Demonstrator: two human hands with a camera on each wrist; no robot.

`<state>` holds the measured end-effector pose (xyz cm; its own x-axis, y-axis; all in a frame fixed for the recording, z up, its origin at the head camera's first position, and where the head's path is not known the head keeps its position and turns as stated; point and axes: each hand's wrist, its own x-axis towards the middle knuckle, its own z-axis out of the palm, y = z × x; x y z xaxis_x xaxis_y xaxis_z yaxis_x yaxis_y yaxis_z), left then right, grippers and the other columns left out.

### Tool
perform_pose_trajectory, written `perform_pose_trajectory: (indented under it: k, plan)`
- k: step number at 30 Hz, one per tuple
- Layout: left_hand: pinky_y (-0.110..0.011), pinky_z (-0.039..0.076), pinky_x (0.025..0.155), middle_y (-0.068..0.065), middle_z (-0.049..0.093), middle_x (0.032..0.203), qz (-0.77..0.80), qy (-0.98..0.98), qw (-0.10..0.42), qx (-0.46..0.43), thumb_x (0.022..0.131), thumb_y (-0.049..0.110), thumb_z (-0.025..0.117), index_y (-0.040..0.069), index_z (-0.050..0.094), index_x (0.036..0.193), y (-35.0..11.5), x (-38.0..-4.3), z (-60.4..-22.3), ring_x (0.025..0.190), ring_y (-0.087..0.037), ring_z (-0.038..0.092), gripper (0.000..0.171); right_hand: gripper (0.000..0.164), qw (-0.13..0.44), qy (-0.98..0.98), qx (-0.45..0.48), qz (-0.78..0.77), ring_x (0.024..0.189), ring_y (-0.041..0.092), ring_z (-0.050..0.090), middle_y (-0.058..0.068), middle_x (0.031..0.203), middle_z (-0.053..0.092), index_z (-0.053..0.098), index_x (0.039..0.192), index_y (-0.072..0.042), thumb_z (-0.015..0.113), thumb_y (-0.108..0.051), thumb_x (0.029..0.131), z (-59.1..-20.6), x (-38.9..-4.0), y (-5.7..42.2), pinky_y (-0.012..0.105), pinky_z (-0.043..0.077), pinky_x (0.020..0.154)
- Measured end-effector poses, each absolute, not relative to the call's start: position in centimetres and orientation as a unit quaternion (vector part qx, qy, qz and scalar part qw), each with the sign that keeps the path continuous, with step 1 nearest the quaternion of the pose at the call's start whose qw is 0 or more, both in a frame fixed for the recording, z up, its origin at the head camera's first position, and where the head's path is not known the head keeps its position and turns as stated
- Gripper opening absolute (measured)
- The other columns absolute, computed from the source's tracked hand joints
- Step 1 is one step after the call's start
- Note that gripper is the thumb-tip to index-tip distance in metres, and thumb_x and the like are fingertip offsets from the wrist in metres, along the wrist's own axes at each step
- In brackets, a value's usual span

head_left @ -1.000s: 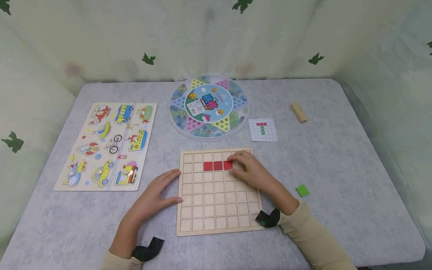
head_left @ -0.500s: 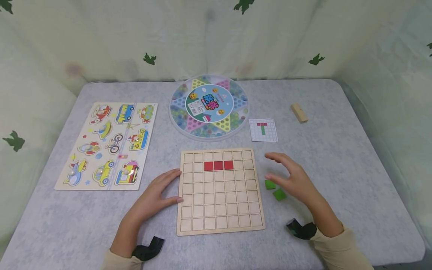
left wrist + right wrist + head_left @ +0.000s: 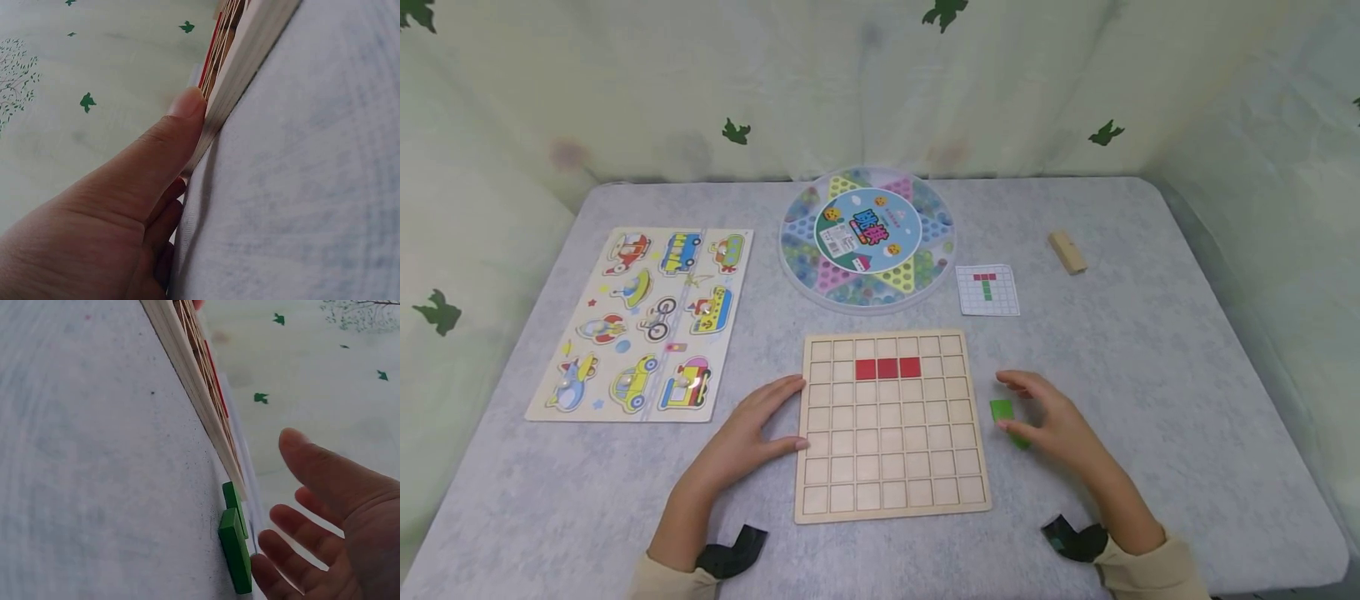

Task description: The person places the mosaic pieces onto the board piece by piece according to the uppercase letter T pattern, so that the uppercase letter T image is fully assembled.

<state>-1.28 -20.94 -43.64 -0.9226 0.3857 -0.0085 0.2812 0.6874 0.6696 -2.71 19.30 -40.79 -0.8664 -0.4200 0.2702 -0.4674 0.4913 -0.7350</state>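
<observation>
Two green tiles point(image 3: 1002, 408) lie just beside the right grip point(image 3: 1054, 423).

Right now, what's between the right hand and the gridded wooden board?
Head view: one green square tile lies between the right hand and the gridded wooden board; that hand partly hides a second green tile.

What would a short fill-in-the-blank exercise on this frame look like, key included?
The three tiles in the grid board are coloured ____.
Of the board's left and right edges, the left hand touches the ____ one.
Near the right hand lie loose tiles coloured ____.
The small card shows a shape like the letter ____.

Missing words: red; left; green; T.
</observation>
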Motion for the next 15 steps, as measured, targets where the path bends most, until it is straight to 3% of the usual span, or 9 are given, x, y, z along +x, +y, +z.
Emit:
perform_pose_trajectory:
  k: [5,10,15]
  plan:
    - [-0.047,0.026,0.101,-0.010,0.037,0.138,0.350,0.916,0.075,0.183,0.073,0.038,0.072,0.009,0.038,0.137,-20.9,-1.3,-43.6,0.126,-0.029,0.031,0.078,0.062,-0.006,-0.876,0.240,0.418,0.103,0.028,0.050,0.013,0.117,0.053,0.049,0.122,0.000,0.077,-0.008,0.068,-43.1,-2.8,20.2,0.014,0.034,0.089]
    - [-0.048,0.026,0.101,-0.011,0.037,0.138,0.350,0.916,0.075,0.183,0.073,0.038,0.072,0.009,0.038,0.136,-21.0,-1.3,-43.6,0.126,-0.030,0.031,0.078,0.059,-0.033,-0.890,0.227,0.394,0.109,0.024,0.048,0.010,0.119,0.051,0.048,0.123,-0.003,0.075,-0.015,0.072,-43.5,-2.7,20.4,0.024,0.036,0.092]
    - [-0.048,0.026,0.101,-0.011,0.037,0.137,0.349,0.916,0.072,0.184,0.073,0.038,0.073,0.009,0.038,0.136,-21.0,-1.3,-43.7,0.126,-0.030,0.031,0.077,0.050,-0.042,-0.901,0.218,0.372,0.112,0.025,0.045,0.011,0.119,0.050,0.051,0.119,-0.002,0.073,-0.009,0.075,-43.6,-2.5,20.3,0.037,0.038,0.092]
